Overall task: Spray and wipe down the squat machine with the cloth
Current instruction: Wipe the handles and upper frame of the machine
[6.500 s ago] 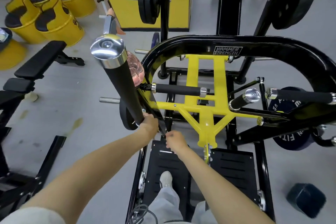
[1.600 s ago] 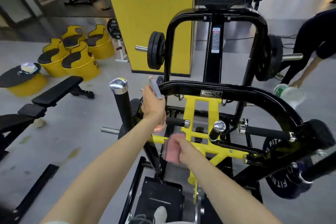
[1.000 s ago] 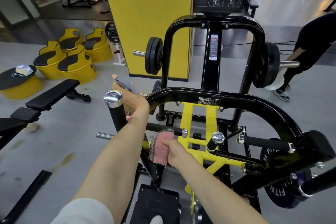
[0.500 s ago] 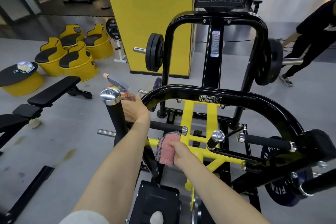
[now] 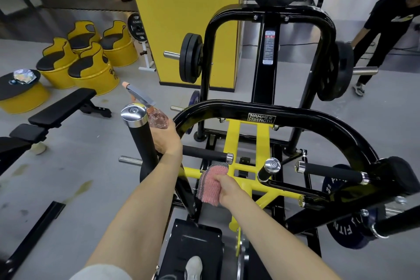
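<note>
The black and yellow squat machine [image 5: 295, 118] fills the middle of the view. My left hand [image 5: 167, 138] holds a clear pink spray bottle [image 5: 156, 117] with a grey trigger head, just right of the upright black handle [image 5: 139, 134] with its chrome cap. The nozzle points up and left. My right hand [image 5: 229, 188] grips a bunched pink cloth [image 5: 210, 185] over the yellow crossbar [image 5: 256, 186], below a short black grip [image 5: 204, 153].
A black bench [image 5: 61, 109] stands at left, with yellow barrel seats [image 5: 91, 68] behind it. A person in black [image 5: 386, 27] bends by the right weight plate [image 5: 336, 70]. Weight plates [image 5: 191, 61] hang on the left peg. My shoe [image 5: 193, 268] rests on the footplate.
My left hand with the spray bottle has stayed by the upright handle, shifting slightly right. The cloth in my right hand has moved a little along the yellow crossbar. The person at right stepped closer.
</note>
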`<move>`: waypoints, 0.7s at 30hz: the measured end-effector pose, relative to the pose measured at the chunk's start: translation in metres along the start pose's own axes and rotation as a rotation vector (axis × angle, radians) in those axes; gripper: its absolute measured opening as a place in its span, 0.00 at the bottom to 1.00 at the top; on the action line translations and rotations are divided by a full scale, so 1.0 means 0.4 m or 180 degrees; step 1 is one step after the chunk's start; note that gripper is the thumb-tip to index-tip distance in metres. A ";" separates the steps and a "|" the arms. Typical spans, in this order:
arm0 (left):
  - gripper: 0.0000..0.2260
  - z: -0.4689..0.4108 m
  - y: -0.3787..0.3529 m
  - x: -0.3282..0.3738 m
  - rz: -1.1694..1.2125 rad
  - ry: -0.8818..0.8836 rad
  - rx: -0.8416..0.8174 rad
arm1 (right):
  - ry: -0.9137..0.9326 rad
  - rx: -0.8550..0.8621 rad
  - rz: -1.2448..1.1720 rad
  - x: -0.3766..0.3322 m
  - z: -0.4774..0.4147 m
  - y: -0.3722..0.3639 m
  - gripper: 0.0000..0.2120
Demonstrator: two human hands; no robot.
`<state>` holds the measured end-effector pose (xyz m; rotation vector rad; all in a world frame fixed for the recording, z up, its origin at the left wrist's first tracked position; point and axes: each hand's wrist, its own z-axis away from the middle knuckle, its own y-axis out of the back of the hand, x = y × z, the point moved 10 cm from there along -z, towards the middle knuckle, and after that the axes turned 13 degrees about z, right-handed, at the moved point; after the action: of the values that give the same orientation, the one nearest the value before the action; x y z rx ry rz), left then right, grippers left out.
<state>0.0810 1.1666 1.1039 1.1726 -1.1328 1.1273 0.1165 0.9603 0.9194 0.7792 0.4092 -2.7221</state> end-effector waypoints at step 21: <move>0.33 0.021 0.013 -0.048 -0.0065 0.0401 -0.0191 | -0.0057 -0.0028 -0.0002 0.026 -0.027 0.013 0.15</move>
<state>0.0735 1.1575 1.0858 1.0500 -1.0489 1.1279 0.1150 0.9573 0.9039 0.7519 0.4171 -2.7241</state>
